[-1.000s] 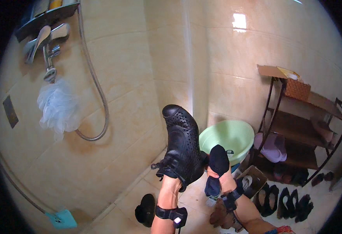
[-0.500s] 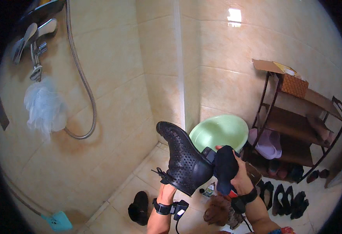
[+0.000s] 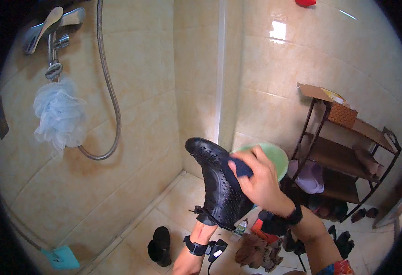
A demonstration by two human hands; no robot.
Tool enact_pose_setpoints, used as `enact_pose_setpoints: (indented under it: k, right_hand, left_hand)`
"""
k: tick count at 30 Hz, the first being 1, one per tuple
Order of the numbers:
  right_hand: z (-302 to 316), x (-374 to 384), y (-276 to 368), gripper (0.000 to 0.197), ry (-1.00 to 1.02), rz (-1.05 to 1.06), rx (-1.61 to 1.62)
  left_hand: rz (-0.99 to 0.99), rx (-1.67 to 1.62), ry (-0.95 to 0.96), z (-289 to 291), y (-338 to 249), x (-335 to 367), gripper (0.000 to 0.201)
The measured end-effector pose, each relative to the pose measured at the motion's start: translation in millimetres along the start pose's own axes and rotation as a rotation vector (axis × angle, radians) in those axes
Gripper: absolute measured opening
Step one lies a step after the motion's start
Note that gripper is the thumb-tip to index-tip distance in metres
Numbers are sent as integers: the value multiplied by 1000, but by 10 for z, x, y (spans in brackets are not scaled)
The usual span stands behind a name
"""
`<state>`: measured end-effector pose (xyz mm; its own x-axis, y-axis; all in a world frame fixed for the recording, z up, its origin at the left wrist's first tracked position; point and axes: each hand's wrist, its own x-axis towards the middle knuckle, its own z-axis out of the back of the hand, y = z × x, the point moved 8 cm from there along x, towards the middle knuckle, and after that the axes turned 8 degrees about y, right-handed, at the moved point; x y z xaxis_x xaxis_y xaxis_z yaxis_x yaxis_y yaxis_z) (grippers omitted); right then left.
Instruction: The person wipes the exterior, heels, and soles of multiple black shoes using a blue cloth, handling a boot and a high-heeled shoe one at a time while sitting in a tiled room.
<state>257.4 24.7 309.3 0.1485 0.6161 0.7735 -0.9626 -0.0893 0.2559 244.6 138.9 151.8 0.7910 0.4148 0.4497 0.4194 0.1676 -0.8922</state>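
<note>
A black perforated leather ankle boot [image 3: 210, 172] is held up in the middle, toe pointing up and left, laces hanging near its opening. My left hand [image 3: 203, 232] is pushed into the boot; its fingers are hidden inside and only the wrist shows. With bent fingers, my right hand [image 3: 261, 179] grips a dark blue cloth [image 3: 242, 168] and presses it to the boot's right side. A matching-looking dark boot [image 3: 159, 246] stands on the tiled floor, left of my left forearm.
Behind the boot is a light green basin [image 3: 280, 158] in the corner. A brown rack [image 3: 331, 151] stands right, with a lilac basin [image 3: 310, 178] on it. Several shoes [image 3: 344, 243], a crumpled brown cloth [image 3: 251, 251] and a small tube [image 3: 241, 228] lie on the floor. A shower hose [image 3: 110, 87] hangs left.
My right hand has moved up and left, bringing the dark cloth from beside the boot's sole onto its side. The boot has turned slightly, and the view has shifted.
</note>
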Motion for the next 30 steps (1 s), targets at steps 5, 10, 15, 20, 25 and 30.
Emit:
enact_pose_setpoints:
  k: [5,10,15,20,25,30]
  right_hand:
    - [-94,67,108,19,85,52,31]
    - [-142,-30,110,20,190,1,-76]
    - [-300,-314,533,23,340,173,-276]
    - [-197,-49,540,19,177,145,-257]
    - [-410,-368,893,31,312,261,-346]
    - [-153,-26,506,33,191,159,-441]
  left_hand:
    - [-22,-57,-33,75,-34,-88,36]
    - [-25,-104,-98,267,-42,-249,35]
    - [-62,-161,-155,375,-70,-311,33]
    - [-91,-117,-231,511,-68,-358,32]
    - [-111,-57,-371,876,87,-596,31]
    - [-10,132,-164,422,-420,-309,26]
